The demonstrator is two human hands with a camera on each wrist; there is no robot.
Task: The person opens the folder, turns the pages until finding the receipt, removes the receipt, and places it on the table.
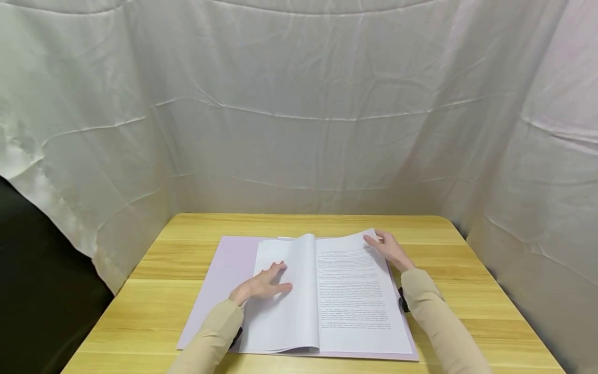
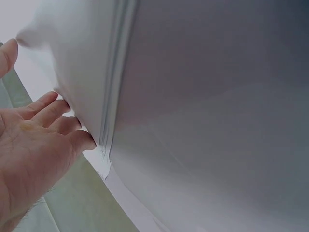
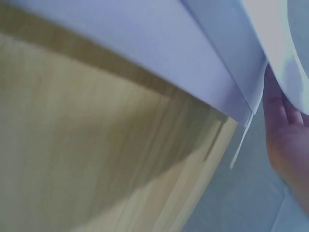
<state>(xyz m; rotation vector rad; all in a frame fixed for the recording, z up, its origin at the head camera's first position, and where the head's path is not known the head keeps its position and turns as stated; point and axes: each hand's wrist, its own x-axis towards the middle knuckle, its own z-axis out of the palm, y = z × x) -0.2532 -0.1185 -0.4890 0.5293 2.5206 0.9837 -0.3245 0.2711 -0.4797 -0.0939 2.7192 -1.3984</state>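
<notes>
A lilac folder (image 1: 210, 291) lies spread on the table, with loose-looking white pages inside it. On its left half, the turned pages (image 1: 275, 324) bulge into a curve along the middle. My left hand (image 1: 263, 283) rests on these pages, fingers spread; in the left wrist view its fingertips (image 2: 87, 140) press on the paper. A printed page (image 1: 355, 306) covers the right half, its upper right corner raised. My right hand (image 1: 390, 250) pinches that corner, thumb on the front. The right wrist view shows fingers (image 3: 275, 104) behind the curling sheet.
The wooden table (image 1: 154, 291) extends around the folder on all sides. Pale cloth (image 1: 327, 145) hangs behind the table and along both sides. Something black (image 1: 42, 291) stands at the lower left. A thin white strip (image 3: 240, 145) sticks out past the folder's corner.
</notes>
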